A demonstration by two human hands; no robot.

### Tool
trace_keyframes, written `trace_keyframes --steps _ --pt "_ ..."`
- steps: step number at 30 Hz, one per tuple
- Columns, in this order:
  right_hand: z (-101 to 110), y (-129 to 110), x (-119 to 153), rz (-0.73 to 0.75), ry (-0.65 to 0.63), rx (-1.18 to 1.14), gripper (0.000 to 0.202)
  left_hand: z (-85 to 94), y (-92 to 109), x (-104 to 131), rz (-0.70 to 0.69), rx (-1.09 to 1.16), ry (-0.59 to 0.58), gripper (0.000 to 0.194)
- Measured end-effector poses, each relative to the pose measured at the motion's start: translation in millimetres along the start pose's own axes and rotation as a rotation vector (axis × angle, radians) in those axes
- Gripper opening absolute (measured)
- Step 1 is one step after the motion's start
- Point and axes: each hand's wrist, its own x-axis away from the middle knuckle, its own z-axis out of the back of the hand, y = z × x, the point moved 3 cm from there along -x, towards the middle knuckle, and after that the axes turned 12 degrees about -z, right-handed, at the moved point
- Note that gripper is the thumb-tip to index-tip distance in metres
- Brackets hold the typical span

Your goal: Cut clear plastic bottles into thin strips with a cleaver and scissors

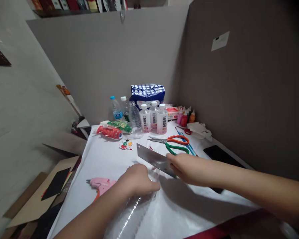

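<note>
The left hand (137,181) is pressed down on a clear plastic bottle (137,205) that lies on its side on the white-covered bench (102,162), its length running toward the near edge; the fingers curl closed over the bottle's upper end, so the grip is wrapped round it. The right hand (186,167) has its grip closed on the handle end of one broad steel cleaver (153,158), the blade slanting up to the left above the bottle, just beside the left hand's knuckles; whether the edge touches the plastic I cannot tell. Left of the left hand lies one pink glue gun (102,184), flat on the cloth. Behind the blade rests one pair of scissors (173,143) with one orange loop and one green loop, and next to it a few thin blue brushes (188,146). Farther back stand three white bottles with pink labels (153,119) in a row, and to their left three clear water bottles (126,113), close together. In front of those lie two painted bottle figures, one red (109,132) and one green (121,125), with one small paint-daubed palette (126,144) near them. A blue spotted pack (147,93) sits against the wall, a cluster of small paint bottles (185,116) to the right, and one dark phone (220,155) lies near the right forearm.
</note>
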Motion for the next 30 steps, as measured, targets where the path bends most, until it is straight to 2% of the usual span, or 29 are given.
trace_keyframes --steps 3,5,7,12,14,16,20,22,25,30 --pt "6.9 -27.8 -32.3 0.038 0.032 -0.004 0.019 0.5 -1.0 0.9 0.035 0.048 0.001 0.036" --pt "5.9 -33.5 -39.6 0.056 0.041 -0.009 0.024 0.6 -1.6 1.2 0.044 0.068 -0.021 0.034" --pt "0.4 -23.9 -29.8 0.060 0.037 -0.016 0.027 1.0 -1.7 1.0 0.037 0.054 -0.041 0.034" --pt "-13.7 24.3 21.9 0.005 0.033 -0.089 0.022 3.6 -0.8 -1.1 0.018 0.028 -0.065 0.035" --pt "-13.0 29.0 25.7 -0.016 0.038 -0.129 0.020 4.8 0.0 -1.5 0.013 0.026 -0.075 0.035" --pt "-8.4 20.2 13.0 -0.010 0.035 -0.138 0.015 5.4 0.5 -1.3 0.013 0.012 -0.076 0.035" --pt "3.9 -11.1 -30.6 0.029 0.043 -0.138 0.010 3.6 -0.6 -0.1 0.032 0.028 -0.057 0.037" --pt "5.5 -17.3 -40.2 0.038 0.059 -0.149 0.010 2.0 -1.3 0.4 0.042 0.062 -0.063 0.038" --pt "0.4 -4.9 -27.1 0.033 0.063 -0.169 0.008 2.9 -1.1 0.5 0.021 0.034 -0.050 0.037" --pt "-13.6 39.7 24.2 -0.013 0.037 -0.226 0.017 5.7 -3.0 2.4 -0.007 0.030 -0.082 0.035"
